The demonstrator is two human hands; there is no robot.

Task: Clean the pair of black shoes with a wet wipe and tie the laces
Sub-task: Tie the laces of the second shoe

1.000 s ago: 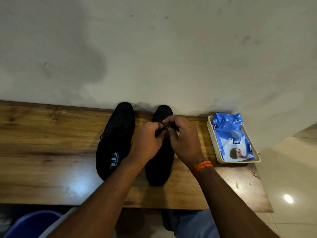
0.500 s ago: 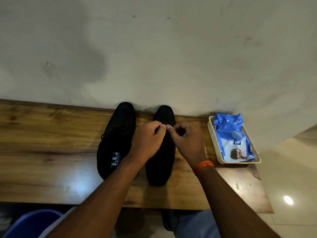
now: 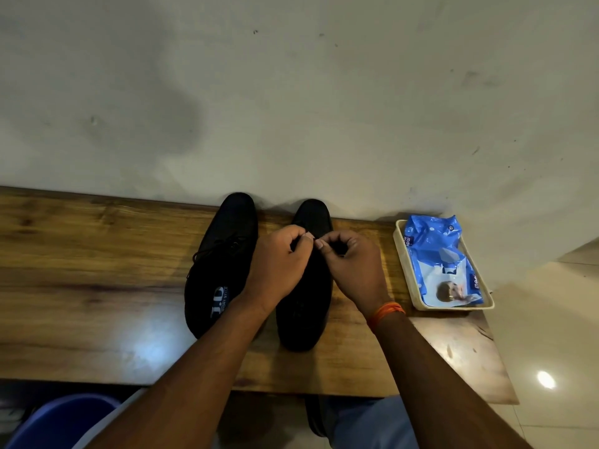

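**Lacing the Right-Hand Shoe**

Two black shoes side by side on the wooden bench, toes to the wall. Left shoe just beside its mate, laces lying loose across the top, white print showing on the insole. Right shoe under both hands, heel toward the near edge of the bench.

Left hand curled over the right shoe's throat, thumb and forefinger pinched together on what looks like a lace end (black on black, so hard to be sure). Right hand likewise curled, fingertips pinching close against the left hand's, a small loop of fingers above the shoe.

Laces thin, limp and likely slippery: best gripped near the ends, kept taut while pulling. Shoes stiff enough to stay put unaided.

Beyond the right shoe, away from the left one: cream tray holding a blue wet wipe pack.
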